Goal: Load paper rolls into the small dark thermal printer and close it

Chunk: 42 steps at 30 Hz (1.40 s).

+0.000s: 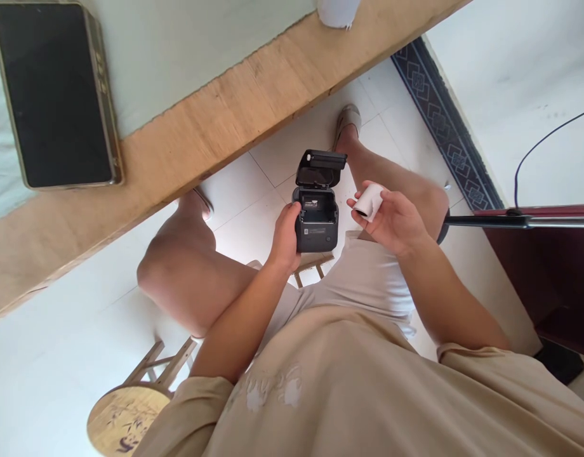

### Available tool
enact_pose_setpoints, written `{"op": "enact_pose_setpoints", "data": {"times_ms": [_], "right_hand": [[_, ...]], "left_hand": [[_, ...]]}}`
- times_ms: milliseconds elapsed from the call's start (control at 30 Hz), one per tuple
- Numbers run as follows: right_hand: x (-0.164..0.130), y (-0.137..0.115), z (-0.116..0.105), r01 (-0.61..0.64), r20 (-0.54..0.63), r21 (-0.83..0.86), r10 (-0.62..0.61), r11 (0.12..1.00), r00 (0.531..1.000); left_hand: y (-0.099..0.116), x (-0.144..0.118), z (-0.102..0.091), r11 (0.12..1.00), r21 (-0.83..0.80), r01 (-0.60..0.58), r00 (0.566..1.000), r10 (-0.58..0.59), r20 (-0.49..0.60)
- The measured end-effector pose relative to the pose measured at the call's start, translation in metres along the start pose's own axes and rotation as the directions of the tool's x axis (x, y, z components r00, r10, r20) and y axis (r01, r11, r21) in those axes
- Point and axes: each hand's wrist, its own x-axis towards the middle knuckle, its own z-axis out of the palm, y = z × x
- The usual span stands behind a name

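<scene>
My left hand grips a small black portable thermal printer by its left side. The printer's lid is swung up, and its paper compartment shows no roll inside. To the right of the printer, apart from it, my right hand holds a small white paper roll between thumb and fingers. The roll's dark core end faces down and to the left. Both hands are above my lap, below the table edge.
A wooden table with a pale cloth crosses the top. On it lie a black-screened tablet or phone and a white object, partly cut off. A round wooden stool stands lower left. A metal pole juts in from the right.
</scene>
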Motion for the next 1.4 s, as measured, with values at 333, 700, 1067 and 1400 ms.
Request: {"op": "enact_pose_setpoints", "data": {"times_ms": [333, 700, 1067, 1400], "right_hand": [[-0.007, 0.006, 0.016, 0.719, 0.534, -0.694, -0.643, 0.037, 0.549], [0.013, 0.025, 0.03, 0.716, 0.578, -0.692, -0.665, -0.092, 0.473], [0.008, 0.024, 0.031, 0.794, 0.602, -0.581, -0.752, -0.181, 0.269], [0.006, 0.013, 0.013, 0.879, 0.521, -0.461, -0.763, 0.127, 0.383]], "left_hand": [[-0.003, -0.001, 0.0, 0.994, 0.088, -0.069, 0.995, 0.063, 0.079], [-0.004, 0.001, -0.005, 0.972, 0.173, -0.159, 0.983, 0.141, 0.114], [-0.002, -0.002, -0.008, 0.985, 0.089, -0.147, 0.978, 0.13, 0.165], [-0.002, 0.0, -0.01, 0.986, 0.125, -0.113, 0.981, 0.09, 0.174]]}}
